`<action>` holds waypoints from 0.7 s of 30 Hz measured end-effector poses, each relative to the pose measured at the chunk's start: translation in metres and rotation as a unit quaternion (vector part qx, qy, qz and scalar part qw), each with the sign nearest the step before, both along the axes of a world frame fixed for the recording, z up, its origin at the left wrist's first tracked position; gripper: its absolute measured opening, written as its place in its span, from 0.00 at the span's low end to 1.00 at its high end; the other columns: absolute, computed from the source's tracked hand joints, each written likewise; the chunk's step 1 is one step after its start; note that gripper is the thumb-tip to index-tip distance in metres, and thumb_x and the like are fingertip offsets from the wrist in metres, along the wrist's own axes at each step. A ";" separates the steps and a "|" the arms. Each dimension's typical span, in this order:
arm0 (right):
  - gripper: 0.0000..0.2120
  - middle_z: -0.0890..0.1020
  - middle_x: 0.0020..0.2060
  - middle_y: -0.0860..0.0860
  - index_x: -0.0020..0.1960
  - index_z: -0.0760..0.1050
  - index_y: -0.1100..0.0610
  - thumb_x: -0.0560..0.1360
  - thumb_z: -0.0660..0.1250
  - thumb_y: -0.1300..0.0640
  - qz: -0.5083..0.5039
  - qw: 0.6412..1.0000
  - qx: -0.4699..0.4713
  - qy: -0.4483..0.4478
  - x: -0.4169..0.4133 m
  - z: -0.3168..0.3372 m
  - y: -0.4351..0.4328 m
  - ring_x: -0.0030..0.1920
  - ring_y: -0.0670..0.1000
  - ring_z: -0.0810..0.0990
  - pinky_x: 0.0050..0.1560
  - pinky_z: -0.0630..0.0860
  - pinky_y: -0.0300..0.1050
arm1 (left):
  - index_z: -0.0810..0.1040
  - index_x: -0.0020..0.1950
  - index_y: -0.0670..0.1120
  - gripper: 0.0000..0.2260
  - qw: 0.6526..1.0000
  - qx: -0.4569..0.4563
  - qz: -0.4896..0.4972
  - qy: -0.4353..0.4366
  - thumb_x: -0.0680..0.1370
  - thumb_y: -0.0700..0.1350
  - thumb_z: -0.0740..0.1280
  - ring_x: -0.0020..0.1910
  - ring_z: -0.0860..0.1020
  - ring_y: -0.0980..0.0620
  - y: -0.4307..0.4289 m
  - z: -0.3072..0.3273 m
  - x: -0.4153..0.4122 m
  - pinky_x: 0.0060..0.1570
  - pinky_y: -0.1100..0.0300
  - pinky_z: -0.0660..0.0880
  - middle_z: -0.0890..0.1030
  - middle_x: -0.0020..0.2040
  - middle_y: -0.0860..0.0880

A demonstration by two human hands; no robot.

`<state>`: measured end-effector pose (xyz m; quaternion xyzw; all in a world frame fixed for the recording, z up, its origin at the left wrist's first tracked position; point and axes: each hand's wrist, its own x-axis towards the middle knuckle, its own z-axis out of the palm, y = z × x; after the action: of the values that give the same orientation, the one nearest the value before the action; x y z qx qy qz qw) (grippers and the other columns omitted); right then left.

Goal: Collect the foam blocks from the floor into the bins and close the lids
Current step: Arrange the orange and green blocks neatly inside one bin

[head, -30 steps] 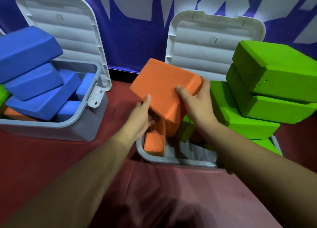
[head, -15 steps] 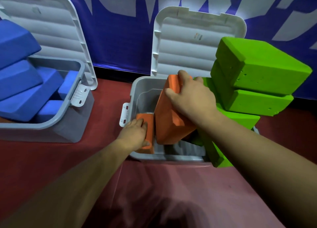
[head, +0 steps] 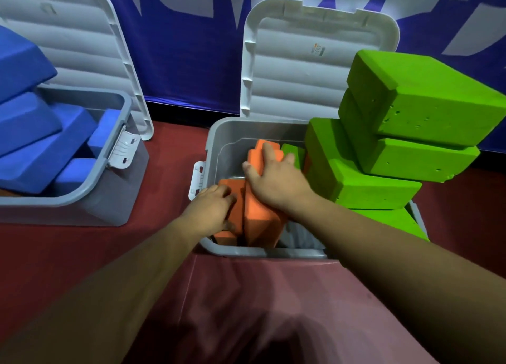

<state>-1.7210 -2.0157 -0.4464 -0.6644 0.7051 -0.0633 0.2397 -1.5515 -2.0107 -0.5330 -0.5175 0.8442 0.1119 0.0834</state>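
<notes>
Red floor [head: 63, 251], blue backdrop [head: 191, 51] up at 12. Two grey bins with lids propped open against it. The left bin [head: 82, 195] is out at 9, left lid [head: 82, 49] behind it, heaped with blue blocks [head: 32, 150]. The centre bin [head: 217, 142] has the centre lid [head: 301, 73] at its 12. Green blocks [head: 410, 109] are stacked way above its rim on the 3 o'clock side. In its 9 o'clock end there's a tall orange block [head: 260, 218], tilted, and a low orange block [head: 227, 237] touching it at 8. Right hand [head: 276, 183] lies on the tall one, fingers spread, thumb along its left edge. Left hand [head: 210, 207] is on the low one, fingers together and curled over its top.
</notes>
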 end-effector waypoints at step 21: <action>0.41 0.54 0.76 0.67 0.80 0.32 0.52 0.82 0.60 0.48 -0.054 0.972 0.165 -0.161 -0.024 -0.094 -0.006 0.74 0.63 0.64 0.74 0.60 0.48 | 0.68 0.73 0.51 0.34 1.000 0.023 0.005 0.020 0.71 0.61 0.73 0.67 0.66 0.51 -0.010 -0.007 -0.003 0.66 0.56 0.60 0.65 0.69 0.52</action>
<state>-1.7451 -2.0222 -0.5408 -0.5578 0.6928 -0.0647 0.4526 -1.5547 -2.0204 -0.5400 -0.5172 0.8403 0.1425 0.0780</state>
